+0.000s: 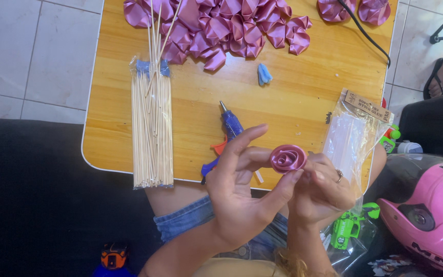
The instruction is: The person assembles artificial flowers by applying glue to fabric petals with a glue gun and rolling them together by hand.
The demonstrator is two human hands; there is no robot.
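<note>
A pink satin ribbon rose [288,158] sits between both my hands, just above the near edge of the wooden table [303,87]. My left hand [239,182] pinches it with thumb and fingers from the left. My right hand [321,190], wearing a ring, grips it from the right and below. A blue glue gun [230,127] lies on the table just behind my left fingers.
A bag of wooden skewers [152,125] lies at the table's left. A pile of pink ribbon petals [226,25] fills the far side, with a small blue scrap [264,74] nearby. A clear bag of glue sticks [352,136] lies right. A pink helmet [429,210] rests on the floor.
</note>
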